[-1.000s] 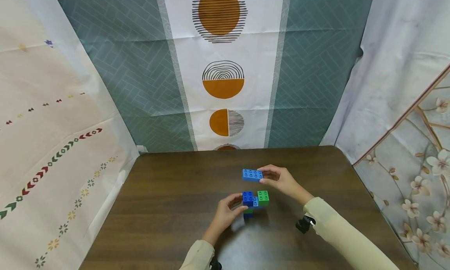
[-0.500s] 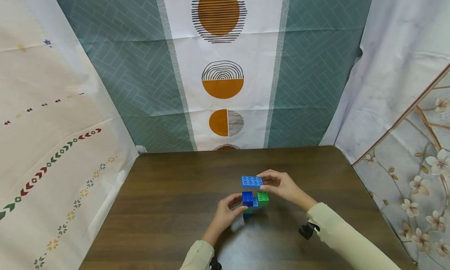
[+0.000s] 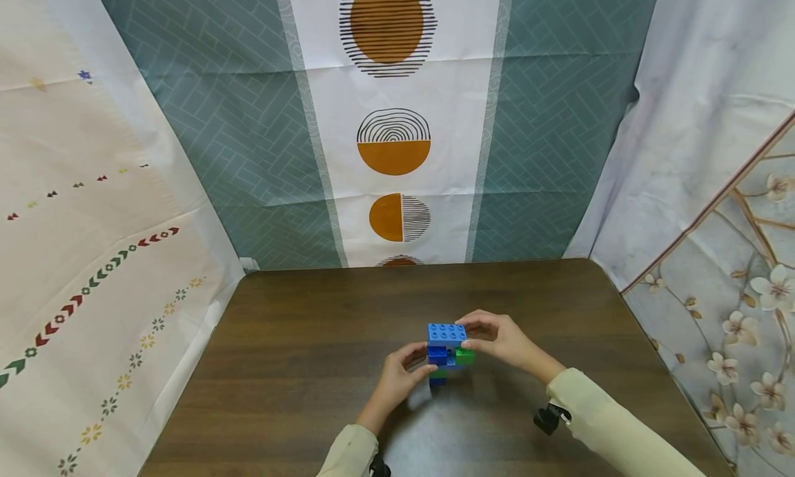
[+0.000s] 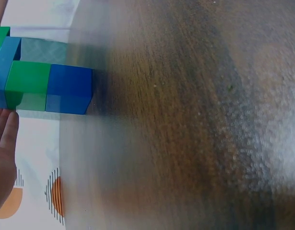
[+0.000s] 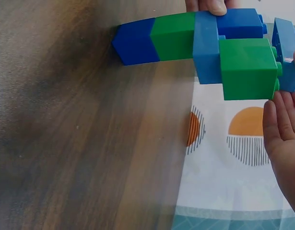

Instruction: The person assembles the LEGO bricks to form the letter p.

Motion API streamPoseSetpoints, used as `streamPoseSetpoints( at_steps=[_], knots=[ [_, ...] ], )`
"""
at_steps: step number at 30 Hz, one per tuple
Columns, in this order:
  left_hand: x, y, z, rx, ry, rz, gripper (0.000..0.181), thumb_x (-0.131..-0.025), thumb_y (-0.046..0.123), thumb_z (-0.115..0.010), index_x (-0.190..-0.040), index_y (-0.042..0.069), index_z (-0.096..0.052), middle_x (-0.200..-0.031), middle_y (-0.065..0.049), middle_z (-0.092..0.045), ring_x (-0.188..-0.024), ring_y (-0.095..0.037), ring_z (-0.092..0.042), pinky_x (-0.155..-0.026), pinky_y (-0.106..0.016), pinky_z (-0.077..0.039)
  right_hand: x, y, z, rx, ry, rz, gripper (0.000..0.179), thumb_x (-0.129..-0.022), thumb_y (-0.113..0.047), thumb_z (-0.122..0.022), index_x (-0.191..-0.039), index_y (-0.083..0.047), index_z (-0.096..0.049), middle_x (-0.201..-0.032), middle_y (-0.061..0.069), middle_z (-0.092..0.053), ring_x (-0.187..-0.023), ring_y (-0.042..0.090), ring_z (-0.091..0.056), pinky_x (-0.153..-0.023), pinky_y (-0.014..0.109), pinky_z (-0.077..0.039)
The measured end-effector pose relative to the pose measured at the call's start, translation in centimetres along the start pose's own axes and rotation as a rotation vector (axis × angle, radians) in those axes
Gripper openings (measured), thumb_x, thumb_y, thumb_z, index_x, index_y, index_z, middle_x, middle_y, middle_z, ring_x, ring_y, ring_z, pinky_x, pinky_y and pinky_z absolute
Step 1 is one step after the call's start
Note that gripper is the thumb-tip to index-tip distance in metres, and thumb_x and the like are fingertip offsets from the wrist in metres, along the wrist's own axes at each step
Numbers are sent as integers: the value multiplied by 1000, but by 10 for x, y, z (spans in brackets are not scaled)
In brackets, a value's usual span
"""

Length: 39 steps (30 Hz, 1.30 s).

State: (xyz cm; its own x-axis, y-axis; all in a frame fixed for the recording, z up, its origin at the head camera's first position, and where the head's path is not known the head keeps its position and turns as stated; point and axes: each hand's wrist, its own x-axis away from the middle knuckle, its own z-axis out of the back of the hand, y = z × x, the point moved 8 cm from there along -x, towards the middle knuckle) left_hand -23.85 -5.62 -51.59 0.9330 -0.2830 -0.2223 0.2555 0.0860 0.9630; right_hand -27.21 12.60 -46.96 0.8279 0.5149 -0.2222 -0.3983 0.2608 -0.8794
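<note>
Near the middle of the table stands a tower of toy building bricks. Its base is a dark blue brick (image 5: 135, 42) with a green brick (image 5: 173, 36) above it. A longer light blue brick (image 5: 206, 50) comes over those, carrying a dark blue brick (image 5: 239, 23) and a green brick (image 5: 248, 69) side by side. My left hand (image 3: 397, 379) grips the tower's upper part from the left, fingertips and thumb around it. My right hand (image 3: 504, 342) pinches another light blue eight-stud brick (image 3: 446, 335) by its right end. In the right wrist view, a narrow gap separates this brick from the studs below.
The brown wooden table (image 3: 310, 325) spreads out around both hands. Behind it hangs a teal and white patterned cloth (image 3: 397, 187). A cream cloth (image 3: 93, 256) hangs on the left, and a floral cloth (image 3: 733, 311) on the right.
My right hand has lowered the light blue brick toward the tower, where it now overlaps the top bricks in the head view. The left hand and the tower have stayed in place.
</note>
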Motion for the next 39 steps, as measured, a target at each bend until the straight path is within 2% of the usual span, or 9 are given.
streamPoseSetpoints(
  at_steps=[4, 8, 11, 13, 21, 30, 33, 35, 39],
  knots=[
    [-1, -2, 0, -6, 15, 2, 35, -84, -2, -71, -117, -7, -61, -114, -24, -64, -110, -40, -60, -95, -51, -48, 4, 10, -1, -24, -5, 2, 34, -86, -8, -72, -119, -7, -64, -113, 7, -63, -100, 17, -62, -94, 52, -50],
    [-2, -12, 1, -16, 26, 0, 35, -84, 2, -72, -117, -5, -62, -114, -22, -65, -109, -35, -62, -95, -44, -50, 6, 10, -2, -36, -11, 8, 34, -86, -13, -73, -119, -10, -64, -113, 5, -63, -101, 17, -61, -95, 54, -48],
    [-2, -10, 1, -19, 20, -3, 35, -85, 2, -72, -117, -5, -63, -115, -21, -65, -109, -35, -62, -95, -44, -50, 6, 10, -2, -41, -13, 19, 34, -86, -13, -73, -119, -10, -65, -113, 5, -64, -101, 18, -62, -94, 56, -48],
    [-1, -1, 1, -20, 15, 7, 35, -84, -1, -71, -117, -7, -62, -115, -24, -64, -110, -38, -61, -95, -48, -49, 6, 10, -2, -48, -15, 29, 33, -86, -12, -73, -118, -9, -65, -112, 5, -64, -101, 17, -62, -94, 56, -48],
    [0, 0, 1, -30, 13, 7, 35, -84, -1, -71, -117, -7, -62, -115, -23, -64, -110, -38, -61, -95, -50, -49, 6, 8, -5, -24, -26, 20, 34, -85, -8, -73, -119, -8, -64, -113, 6, -63, -101, 17, -61, -94, 57, -47],
    [0, 0, 1, -16, 18, 9, 34, -84, -2, -71, -117, -7, -62, -115, -24, -64, -110, -39, -60, -95, -49, -49, 6, -25, -6, 10, -55, 18, 33, -85, -6, -73, -117, -1, -63, -111, 11, -63, -100, 19, -60, -93, 44, -52],
    [0, 0, 1, -13, 17, 3, 34, -84, -2, -71, -117, -8, -62, -115, -25, -64, -110, -40, -60, -95, -51, -48, 6, -30, -7, 21, -62, 21, 37, -85, -5, -72, -120, 0, -61, -113, 12, -62, -102, 21, -60, -93, 52, -50],
    [0, -1, 1, -12, 16, 2, 34, -84, -2, -71, -116, -8, -62, -115, -25, -64, -109, -40, -60, -94, -51, -48, 7, -32, -8, 31, -65, 29, 40, -85, -4, -72, -123, 0, -60, -115, 13, -62, -103, 22, -59, -93, 52, -50],
    [1, -2, 1, -12, 16, 8, 34, -84, -2, -71, -116, -7, -62, -114, -24, -64, -109, -40, -60, -95, -52, -48, 7, -33, -9, 49, -64, 30, 41, -85, -4, -72, -124, -2, -60, -116, 12, -61, -103, 23, -59, -93, 41, -52]
  ],
)
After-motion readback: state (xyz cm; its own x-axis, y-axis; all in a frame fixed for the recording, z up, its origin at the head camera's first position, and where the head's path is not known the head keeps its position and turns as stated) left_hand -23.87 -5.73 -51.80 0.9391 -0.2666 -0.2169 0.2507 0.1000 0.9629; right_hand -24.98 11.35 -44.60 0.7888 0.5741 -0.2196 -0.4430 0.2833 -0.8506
